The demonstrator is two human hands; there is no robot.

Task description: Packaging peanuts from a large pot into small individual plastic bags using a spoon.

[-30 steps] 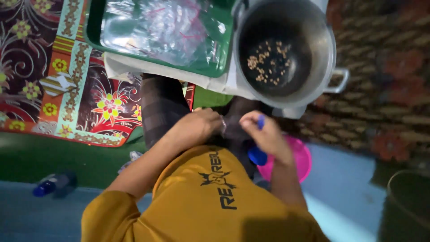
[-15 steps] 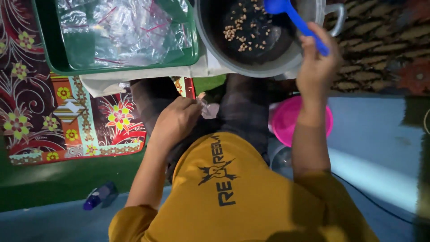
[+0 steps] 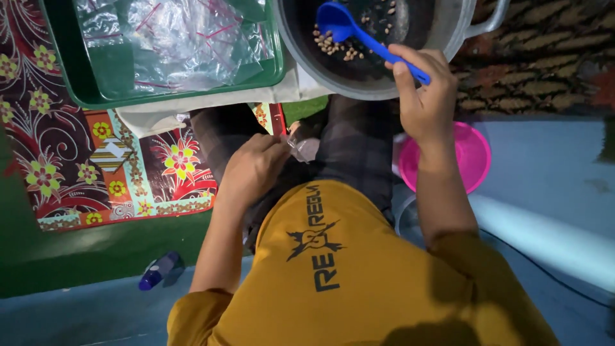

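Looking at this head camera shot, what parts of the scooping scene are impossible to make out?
- Metal pot: far rim cut off by the top edge.
- Blue scoop: handle end hidden inside the right hand.
- Small clear bag: mostly hidden by the left hand; contents unreadable.
- Pink bowl: partly behind the right forearm.
- Green tray: top cut off; plastic bags too crumpled to count.

Mustard-yellow shirt [image 3: 359, 282] — dark chest print
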